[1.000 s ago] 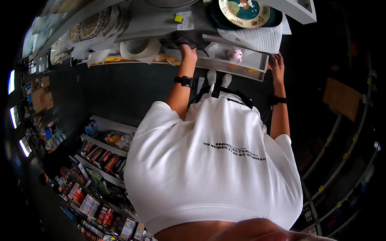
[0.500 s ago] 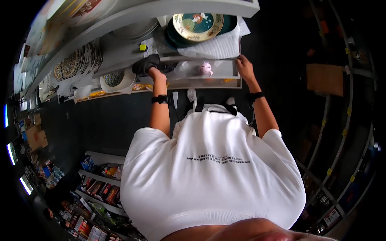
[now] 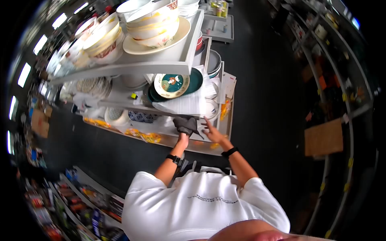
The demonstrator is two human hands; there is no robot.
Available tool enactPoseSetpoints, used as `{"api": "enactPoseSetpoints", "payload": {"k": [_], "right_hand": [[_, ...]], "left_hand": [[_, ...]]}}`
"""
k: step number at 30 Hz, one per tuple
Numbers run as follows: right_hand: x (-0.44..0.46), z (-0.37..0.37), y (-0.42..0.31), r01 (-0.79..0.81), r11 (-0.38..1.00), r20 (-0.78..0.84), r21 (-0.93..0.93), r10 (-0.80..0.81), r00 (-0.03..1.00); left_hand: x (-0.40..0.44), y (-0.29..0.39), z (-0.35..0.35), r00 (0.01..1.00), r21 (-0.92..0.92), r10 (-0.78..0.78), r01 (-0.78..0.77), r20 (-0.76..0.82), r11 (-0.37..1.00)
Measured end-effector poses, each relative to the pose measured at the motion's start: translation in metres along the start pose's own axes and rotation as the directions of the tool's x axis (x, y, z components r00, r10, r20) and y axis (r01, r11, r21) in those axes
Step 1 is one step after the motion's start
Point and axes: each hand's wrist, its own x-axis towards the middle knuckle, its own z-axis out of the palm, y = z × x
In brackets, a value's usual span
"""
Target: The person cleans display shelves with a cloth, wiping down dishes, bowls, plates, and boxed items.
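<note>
A dark grey cloth (image 3: 186, 124) covers most of my left hand (image 3: 183, 137), at the front of the lower shelf (image 3: 193, 148). The fingers are hidden under it, but the cloth appears bunched in the hand. Just right of it, my right hand (image 3: 215, 134) is open, fingers spread, near the shelf's corner and apart from the cloth. Above both hands, a cream-rimmed plate with a green centre (image 3: 171, 85) lies on larger dark green plates (image 3: 196, 82), with white foam wrap (image 3: 183, 105) at their front.
Stacked bowls (image 3: 150, 30) stand on the top shelf, whose edge (image 3: 128, 72) juts over the plates. A patterned blue box-like dish (image 3: 141, 116) and a white bowl (image 3: 116, 116) sit on the lower shelf. Metal racks with a cardboard piece (image 3: 324, 137) stand right; packed shelves (image 3: 96, 197) lie behind left.
My left hand has moved right along the shelf with the cloth. My right hand has let go of the shelf corner and come inward. The view has tilted up, showing more shelving beyond.
</note>
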Motion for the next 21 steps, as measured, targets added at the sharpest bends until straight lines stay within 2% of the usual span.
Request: {"api": "enactPoseSetpoints", "payload": {"k": [1,2,3,5,6,7,9,10,11,12,13,14,15,16,17,18,19,21], "right_hand": [[-0.012,-0.002,0.003,0.067,0.997,-0.018,0.047,-0.066,0.998],[-0.023,-0.001,0.022,0.122,0.987,0.008,0.103,-0.123,0.992],[-0.028,-0.012,0.039,0.170,0.975,0.013,0.146,-0.174,0.985],[-0.057,-0.035,0.004,0.208,0.978,0.029,0.032,-0.209,0.978],[-0.058,-0.038,0.017,0.070,0.986,0.037,0.153,-0.076,0.996],[-0.058,-0.045,-0.001,0.113,0.980,0.028,0.163,-0.119,0.992],[-0.041,-0.062,-0.010,0.292,0.957,0.069,-0.002,-0.291,0.954],[-0.030,-0.070,-0.019,0.325,0.944,0.106,-0.052,-0.319,0.942],[-0.019,-0.080,-0.048,0.360,0.928,0.119,-0.095,-0.348,0.930],[-0.016,-0.082,-0.092,0.308,0.949,0.104,-0.059,-0.302,0.948],[-0.005,-0.082,-0.110,0.403,0.910,0.071,-0.099,-0.397,0.915],[0.014,-0.088,-0.119,0.583,0.794,0.081,-0.174,-0.578,0.812],[0.028,-0.095,-0.130,0.593,0.766,0.045,-0.247,-0.603,0.797],[0.028,-0.100,-0.176,0.582,0.800,0.020,-0.145,-0.586,0.810],[0.042,-0.104,-0.192,0.640,0.746,-0.073,-0.183,-0.660,0.748],[0.062,-0.112,-0.200,0.723,0.630,-0.169,-0.284,-0.775,0.609],[0.079,-0.118,-0.211,0.710,0.584,-0.258,-0.393,-0.811,0.525],[0.098,-0.126,-0.230,0.550,0.746,-0.437,-0.375,-0.666,0.605]], "left_hand": [[-0.011,-0.015,0.013,0.992,0.203,-0.126,0.120,0.018,0.972],[-0.021,-0.031,0.029,0.992,0.105,-0.126,0.125,0.012,0.987],[-0.069,-0.004,0.083,0.994,0.190,-0.096,0.106,-0.058,0.976],[-0.069,-0.019,0.077,0.988,0.252,0.050,-0.086,0.146,0.964],[-0.086,-0.003,0.094,0.967,0.292,0.147,-0.204,0.207,0.934],[-0.091,0.004,0.100,0.966,0.266,0.184,-0.228,0.180,0.936],[-0.103,0.027,0.113,0.974,0.346,0.176,-0.216,0.142,0.913],[-0.105,0.035,0.117,0.958,0.370,0.235,-0.281,0.165,0.885],[-0.105,0.044,0.122,0.957,0.394,0.222,-0.279,0.184,0.876],[-0.104,0.056,0.127,0.922,0.446,0.356,-0.385,0.151,0.808],[-0.099,0.070,0.129,0.858,0.487,0.499,-0.491,0.124,0.722],[-0.091,0.081,0.129,0.834,0.480,0.541,-0.521,0.110,0.706],[-0.098,0.102,0.136,0.787,0.519,0.597,-0.578,0.153,0.629],[-0.104,0.122,0.143,0.735,0.554,0.650,-0.629,0.194,0.545],[-0.112,0.142,0.149,0.677,0.584,0.697,-0.672,0.234,0.456],[-0.132,0.170,0.165,0.629,0.609,0.731,-0.696,0.264,0.379],[-0.150,0.192,0.176,0.585,0.639,0.757,-0.708,0.292,0.300],[-0.169,0.228,0.185,0.450,0.688,0.829,-0.717,0.332,0.112]]}}
